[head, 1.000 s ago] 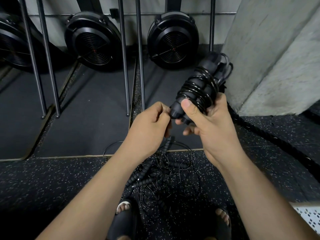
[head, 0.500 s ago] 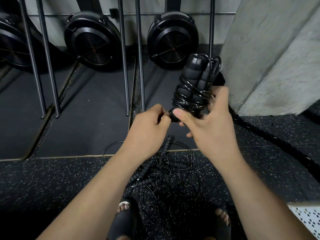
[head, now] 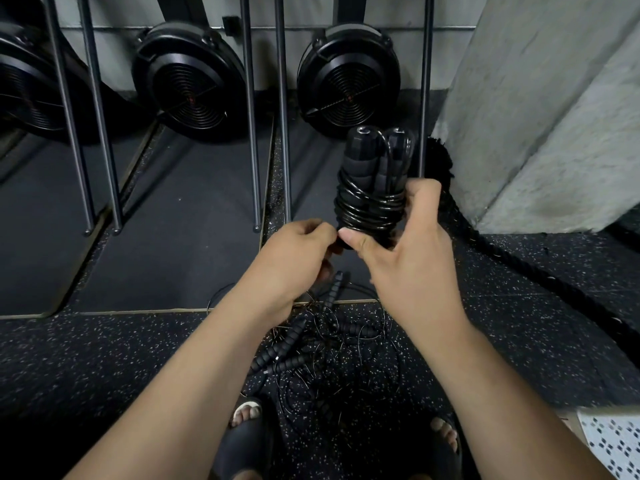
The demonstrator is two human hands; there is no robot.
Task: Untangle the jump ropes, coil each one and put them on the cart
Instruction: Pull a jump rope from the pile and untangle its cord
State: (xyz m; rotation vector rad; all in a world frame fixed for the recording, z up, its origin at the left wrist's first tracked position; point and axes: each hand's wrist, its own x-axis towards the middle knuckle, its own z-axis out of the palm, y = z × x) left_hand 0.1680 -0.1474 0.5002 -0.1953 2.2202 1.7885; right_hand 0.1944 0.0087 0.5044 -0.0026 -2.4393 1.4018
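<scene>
1. Right hand (head: pixel 412 258) clamped round a wound rope (head: pixel 372 199): thumb across the bottom, fingers curled over the cord turns on the far side.
2. Rope held upright in the air, above the floor (head: pixel 104 358); two handles (head: pixel 360 157) side by side, caps up, cord wrapped tight round their lower half.
3. Left hand (head: pixel 294 258) curled, fingertips pinched at the rope's lower end, just beside the right thumb; which bit of cord is nipped, hidden.
4. Straight below the hands, on the speckled floor: a tangle (head: pixel 332 351) of more ropes, ribbed handles and thin loose loops, lying just ahead of two sandals (head: pixel 242 441).
5. Behind: black fans (head: pixel 348 77) along the wall, metal poles (head: pixel 251 133) standing on dark mats (head: pixel 180 237).
6. To the right: concrete pillar (head: pixel 540 116), with a thick rope (head: pixel 540 271) running from its foot across the floor.
</scene>
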